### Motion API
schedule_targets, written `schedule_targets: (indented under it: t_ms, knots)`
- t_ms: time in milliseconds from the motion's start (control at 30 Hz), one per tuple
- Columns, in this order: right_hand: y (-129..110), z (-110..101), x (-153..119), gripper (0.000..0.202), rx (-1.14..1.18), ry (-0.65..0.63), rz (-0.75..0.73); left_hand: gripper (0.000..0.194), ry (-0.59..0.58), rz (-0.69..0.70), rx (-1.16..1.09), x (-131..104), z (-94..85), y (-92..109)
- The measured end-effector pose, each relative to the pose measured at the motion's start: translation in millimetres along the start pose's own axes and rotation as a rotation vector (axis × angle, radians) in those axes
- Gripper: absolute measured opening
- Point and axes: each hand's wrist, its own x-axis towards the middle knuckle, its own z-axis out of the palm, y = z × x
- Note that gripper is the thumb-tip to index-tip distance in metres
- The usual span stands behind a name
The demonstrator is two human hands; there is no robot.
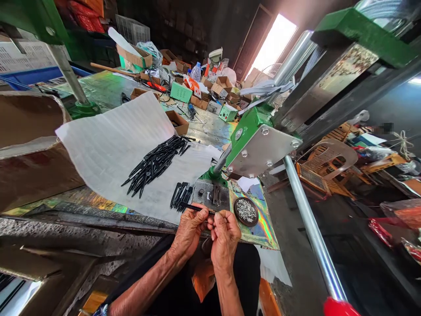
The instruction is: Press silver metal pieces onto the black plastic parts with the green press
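Observation:
A slim black rod-like piece [194, 207] lies across both hands, held level just in front of the press base. My left hand [190, 230] pinches it between thumb and fingers, with its left end sticking out. At its right end, the thumb and fingertips of my right hand [225, 239] are closed; they cover that end, and anything smaller there is hidden. Beyond my hands is the steel press base [204, 199] with a small metal fixture [216, 194]. Several short black pieces [181, 195] lie left of the base, and a round dish [237, 214] of small silvery parts stands right of it.
A pile of black pieces [154, 162] lies on white foam sheeting [115, 127]. The green press head [263, 140] overhangs the base, its long red-tipped lever [309, 224] slanting down on the right. A cardboard box [33, 175] stands left. Boxes and tools [197, 94] clutter the table's back.

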Motion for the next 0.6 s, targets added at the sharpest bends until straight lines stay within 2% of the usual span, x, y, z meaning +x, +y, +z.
schedule_targets:
  t_ms: [167, 300, 500, 600]
  knots:
    - [10.3, -1.1, 11.8, 0.03, 0.167, 0.017, 0.139, 0.029, -0.02, 0.16, 0.313, 10.5, -10.0, 6.2]
    - [16.5, -1.1, 23.2, 0.029, 0.224, 0.038, 0.195, 0.029, -0.025, 0.228, 0.559, 26.4, -13.6, 12.2]
    - [18.6, 3.3, 32.3, 0.035, 0.311, 0.035, 0.246, 0.025, -0.007, 0.276, 0.674, 53.4, -19.8, 3.7]
    - [21.1, 6.4, 36.7, 0.036, 0.343, 0.033, 0.253, 0.022, -0.04, 0.277, 0.743, 65.3, -22.6, 2.1]
